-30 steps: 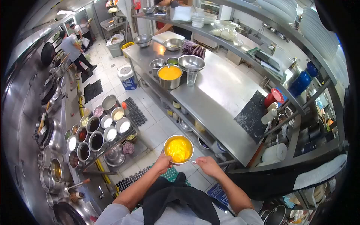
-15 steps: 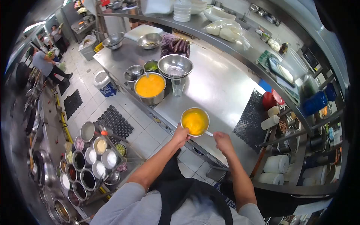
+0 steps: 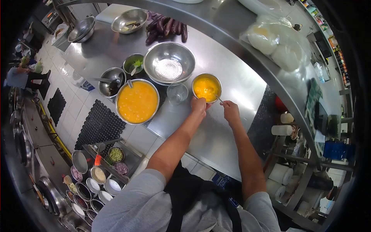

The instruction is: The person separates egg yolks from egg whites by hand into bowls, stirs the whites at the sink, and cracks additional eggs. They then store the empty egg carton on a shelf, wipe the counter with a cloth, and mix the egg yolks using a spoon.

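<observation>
In the head view my left hand (image 3: pixel 199 105) is closed on the near rim of a small metal bowl (image 3: pixel 220 82) that holds yellow beaten egg (image 3: pixel 205 89). My right hand (image 3: pixel 231 110) grips the handle of a thin metal utensil (image 3: pixel 219 100); its far end dips into the egg, so its kind is hidden. Left of the small bowl stands a clear plastic cup (image 3: pixel 177 94). A larger metal pot of yellow egg mixture (image 3: pixel 137 102) has a utensil handle leaning at its rim. Behind the cup rests a metal colander (image 3: pixel 156 58).
Purple eggplants (image 3: pixel 167 28) lie at the back of the steel table (image 3: pixel 208 133). Bowls with greens (image 3: pixel 136 65) and dark sauce (image 3: pixel 113 87) stand at left. A steel shelf (image 3: pixel 222 29) overhangs the right side. Another person (image 3: pixel 18 77) stands far left.
The small bowl and both hands have moved farther in over the table, closer to the colander. The view has shifted closer to the table. The utensil stays in the egg.
</observation>
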{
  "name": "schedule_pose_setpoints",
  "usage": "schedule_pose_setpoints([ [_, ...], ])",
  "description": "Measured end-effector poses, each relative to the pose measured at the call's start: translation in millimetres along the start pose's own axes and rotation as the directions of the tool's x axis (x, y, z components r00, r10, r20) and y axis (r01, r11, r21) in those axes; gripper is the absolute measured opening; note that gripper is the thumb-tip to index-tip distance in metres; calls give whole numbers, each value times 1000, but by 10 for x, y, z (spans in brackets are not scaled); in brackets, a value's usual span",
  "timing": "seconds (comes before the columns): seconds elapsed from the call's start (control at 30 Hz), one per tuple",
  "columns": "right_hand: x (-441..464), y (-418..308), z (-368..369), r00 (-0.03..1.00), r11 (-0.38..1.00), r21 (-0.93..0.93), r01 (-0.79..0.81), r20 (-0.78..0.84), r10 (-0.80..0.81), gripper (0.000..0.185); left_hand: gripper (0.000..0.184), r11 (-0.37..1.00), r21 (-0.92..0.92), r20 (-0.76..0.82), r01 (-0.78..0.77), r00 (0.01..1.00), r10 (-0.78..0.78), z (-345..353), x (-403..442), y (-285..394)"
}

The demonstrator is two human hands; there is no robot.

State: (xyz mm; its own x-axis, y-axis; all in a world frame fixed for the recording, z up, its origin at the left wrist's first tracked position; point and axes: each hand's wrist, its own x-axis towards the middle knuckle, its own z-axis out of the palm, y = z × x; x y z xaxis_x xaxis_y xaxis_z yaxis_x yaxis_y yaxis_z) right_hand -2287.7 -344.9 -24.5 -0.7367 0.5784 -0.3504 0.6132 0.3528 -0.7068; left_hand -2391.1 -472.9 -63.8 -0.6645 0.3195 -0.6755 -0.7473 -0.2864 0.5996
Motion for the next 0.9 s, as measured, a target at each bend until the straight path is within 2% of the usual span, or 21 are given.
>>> schedule_pose_setpoints([
  [0.03,99,-9,43,991,990,-96,99,-80,-106,27,52,998,-59,-61,37,997,-40,73,49,54],
  [0.07,195,-14,36,992,991,-95,91,-77,-98,27,52,991,-118,-121,68,989,-82,121,106,128],
  [0.13,221,-247,-91,992,991,-81,111,67,-105,28,51,983,-172,-94,69,992,-87,139,317,176],
  [0.17,196,-386,-136,993,991,-82,103,70,-97,28,51,970,-232,-64,66,994,-83,147,418,185],
  [0.23,64,-750,-187,952,909,-361,207,-138,-272,25,50,965,-253,-76,65,993,-87,184,539,231],
  [0.3,99,-836,-224,943,885,-419,204,-159,-292,24,49,960,-273,-83,63,993,-88,236,565,287],
  [0.37,158,-914,-252,900,809,-529,257,-174,-400,23,53,944,-326,-137,50,986,-100,291,542,367],
  [0.47,246,-982,-257,885,785,-564,257,-189,-425,23,57,937,-349,-133,-1,990,-48,321,512,464],
  [0.6,301,-1029,-220,873,772,-566,289,-175,-455,23,58,928,-373,-198,8,976,-88,322,548,516],
  [0.7,357,-1025,-131,849,767,-553,324,-188,-494,23,59,928,-372,-151,23,985,-85,276,526,542],
  [0.8,470,-1088,19,906,878,-383,287,-188,-378,23,61,932,-361,-125,18,990,-68,230,467,561],
  [0.87,555,-1120,126,926,898,-354,262,-169,-337,24,59,972,-230,-81,-46,996,28,176,393,597],
  [0.9,564,-1127,176,945,918,-323,231,-151,-291,24,59,973,-228,-86,-45,996,26,142,395,603],
])
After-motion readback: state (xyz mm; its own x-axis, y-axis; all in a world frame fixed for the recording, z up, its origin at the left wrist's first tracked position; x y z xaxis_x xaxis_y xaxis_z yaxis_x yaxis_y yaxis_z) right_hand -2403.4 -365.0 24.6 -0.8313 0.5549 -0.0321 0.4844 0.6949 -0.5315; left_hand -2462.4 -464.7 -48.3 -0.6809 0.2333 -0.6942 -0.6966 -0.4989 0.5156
